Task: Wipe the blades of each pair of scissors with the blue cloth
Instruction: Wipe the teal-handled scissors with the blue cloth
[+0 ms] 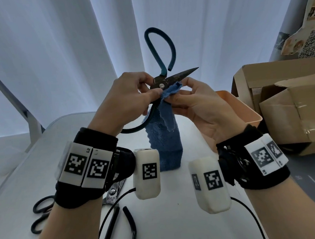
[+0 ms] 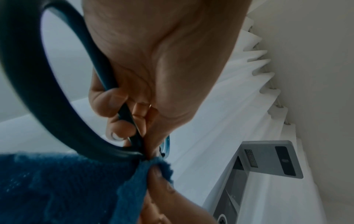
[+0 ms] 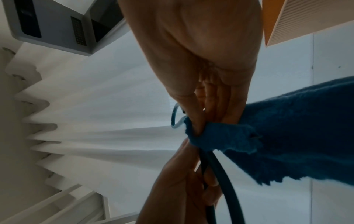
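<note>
Large scissors [image 1: 170,78] with teal loop handles and dark, rust-spotted blades are held up over the white table [image 1: 179,221]. My left hand [image 1: 132,98] grips them at the pivot, thumb beside the rivet; one handle loop [image 2: 63,118] curves below the hand. My right hand [image 1: 192,99] pinches the blue cloth [image 1: 165,137] against the underside of the blades near the pivot. The cloth [image 3: 287,136] hangs down to the table. The blade tip points right, bare. The upper handle loop [image 1: 159,51] stands upright.
Two more pairs of scissors lie at the near left: black-handled ones [image 1: 41,213] and a pair [image 1: 113,190] partly hidden under my left wrist. An orange tray [image 1: 242,110] and cardboard boxes [image 1: 291,108] stand at the right. White curtains hang behind.
</note>
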